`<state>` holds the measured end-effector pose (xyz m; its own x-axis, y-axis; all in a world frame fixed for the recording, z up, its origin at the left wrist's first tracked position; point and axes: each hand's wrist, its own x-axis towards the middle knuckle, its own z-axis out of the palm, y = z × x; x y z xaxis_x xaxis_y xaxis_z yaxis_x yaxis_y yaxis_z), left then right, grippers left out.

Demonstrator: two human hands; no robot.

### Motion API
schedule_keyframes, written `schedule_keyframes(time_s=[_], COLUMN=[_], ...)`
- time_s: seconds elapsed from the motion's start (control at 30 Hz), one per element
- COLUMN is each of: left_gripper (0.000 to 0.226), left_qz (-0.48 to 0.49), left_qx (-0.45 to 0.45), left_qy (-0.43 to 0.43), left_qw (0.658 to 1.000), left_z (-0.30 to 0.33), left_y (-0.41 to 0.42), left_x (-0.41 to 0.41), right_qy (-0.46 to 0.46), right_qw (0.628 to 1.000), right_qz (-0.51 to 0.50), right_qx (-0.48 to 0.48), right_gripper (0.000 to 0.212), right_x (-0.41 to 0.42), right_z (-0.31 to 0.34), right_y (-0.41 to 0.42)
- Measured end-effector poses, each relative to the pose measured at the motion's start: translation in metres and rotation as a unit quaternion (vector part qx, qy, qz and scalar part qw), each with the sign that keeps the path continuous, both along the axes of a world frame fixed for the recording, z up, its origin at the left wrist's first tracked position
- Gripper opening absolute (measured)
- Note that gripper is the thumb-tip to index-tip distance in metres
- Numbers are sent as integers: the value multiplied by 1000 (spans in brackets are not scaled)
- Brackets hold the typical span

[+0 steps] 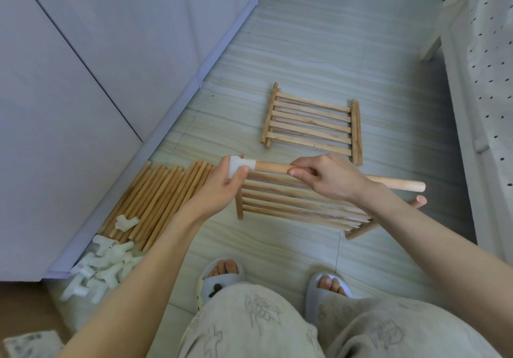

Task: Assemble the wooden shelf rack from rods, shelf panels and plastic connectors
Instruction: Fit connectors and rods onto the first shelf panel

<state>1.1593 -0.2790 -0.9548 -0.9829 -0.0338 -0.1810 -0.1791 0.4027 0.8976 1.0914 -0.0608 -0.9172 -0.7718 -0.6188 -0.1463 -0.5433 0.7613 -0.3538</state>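
The person crouches over the floor, holding a wooden rod level in front of them. The left hand curls round a white plastic connector at the rod's left end, thumb pressed across its front. The right hand grips the rod near its middle from above, fingers wrapped round the shaft. The connector's socket already covers the rod's tip, so this looks like the seating step.

To do it well, I would keep rod and socket in one straight line and push the hands toward each other with a slight twist, not bending at the joint, until the rod bottoms out. It would also pay to check which way the connector's side branch points before the fit gets tight, since the panels must line up with it later.

Just under the hands lies one slatted shelf panel, one end propped on another rod; a second panel lies farther off, well apart. A bundle of loose rods rests along the base of the white cabinet, with a heap of spare connectors at its near end and one sitting on top of the bundle.

How deep the rod sits inside the socket cannot be seen; the left hand's fingers hide the connector's back and lower branch. The right forearm covers part of the near panel's right edge, and the heap's individual pieces blur together.
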Motion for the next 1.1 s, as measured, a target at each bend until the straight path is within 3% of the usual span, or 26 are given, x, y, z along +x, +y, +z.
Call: schedule_keyframes(time_s=[0.1,0.17,0.23,0.33,0.4,0.53,0.7,0.83,0.93,1.1], left_gripper=[27,24,23,23,26,32,35,31,32,51], left_qz=[31,41,49,50,57,59,84,171,219,177], left_qx=[-1,-5,-15,-11,9,53,152,33,-89,-237], left_qy=[5,0,-4,-5,3,12,-9,-87,-174,-296], left_qw=[1000,999,999,999,998,997,985,981,956,908], left_z=[3,4,4,2,-1,-3,-19,-75,-128,-186], left_y=[6,11,11,8,6,3,-19,-57,-85,-112], left_x=[-2,-6,-10,-10,-8,1,18,58,96,143], right_qy=[96,231,291,240,225,177,122,140,157,199], right_qw=[995,971,946,962,972,982,980,980,981,977], right_qz=[-25,-15,14,66,65,3,19,20,12,-26], right_qx=[22,-65,-144,-112,-21,71,158,139,111,78], right_gripper=[32,28,28,31,30,57,43,36,31,20], right_x=[5,15,29,44,48,43,18,0,-11,-21], right_z=[0,-1,-4,-24,-43,-62,-62,-72,-79,-91], right_y=[-5,-7,-8,-9,-10,-23,-46,-58,-72,-76])
